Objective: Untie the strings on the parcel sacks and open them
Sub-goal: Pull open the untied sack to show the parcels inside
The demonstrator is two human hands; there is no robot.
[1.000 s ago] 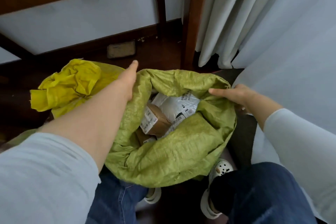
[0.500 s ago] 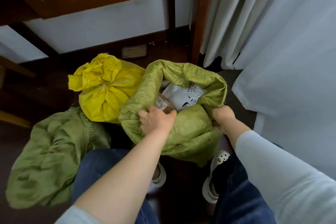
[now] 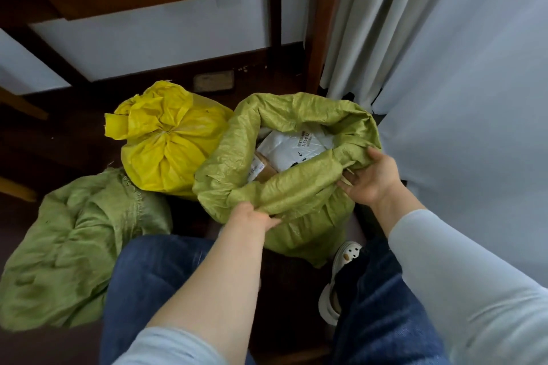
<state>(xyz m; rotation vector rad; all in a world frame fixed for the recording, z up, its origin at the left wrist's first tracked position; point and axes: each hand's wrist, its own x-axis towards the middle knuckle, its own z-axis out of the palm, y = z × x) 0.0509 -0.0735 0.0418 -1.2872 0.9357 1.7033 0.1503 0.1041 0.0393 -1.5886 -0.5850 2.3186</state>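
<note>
On the dark floor [image 3: 68, 139], between the person's knees and a dark wooden furniture leg [image 3: 320, 24], stands an olive-green woven sack [image 3: 299, 190] with its mouth wide open and its rim rolled outward in a thick fold. The left hand [image 3: 252, 216] grasps the near edge of that rim, with its fingers tucked out of sight under the fold. The right hand [image 3: 369, 181] grasps the right side of the rim, with the thumb lying on top of the fabric and the fingers curled beneath it. A few pale tan strands [image 3: 345, 181] show beside the right hand's fingers, and I cannot tell whether they are string or frayed weave.

Inside the open sack a white plastic mailer [image 3: 292, 149] with black printing lies uppermost. A brown cardboard box [image 3: 265, 169] with a white label sits just beside it, toward the left wall of the sack.

A yellow woven sack [image 3: 169, 151] stands touching the open sack's left side, and its top is gathered into a bunched, closed knot of fabric. Below and left of it, a second olive-green sack [image 3: 74, 249] lies slumped on the floor against the yellow one. How its mouth is fastened is hidden.

The person wears blue jeans [image 3: 154, 272], and a white clog [image 3: 341, 272] shows under the open sack's right side. Pale curtains [image 3: 394, 27] hang at the right. A small rectangular plate [image 3: 213, 82] sits on the skirting behind the sacks.
</note>
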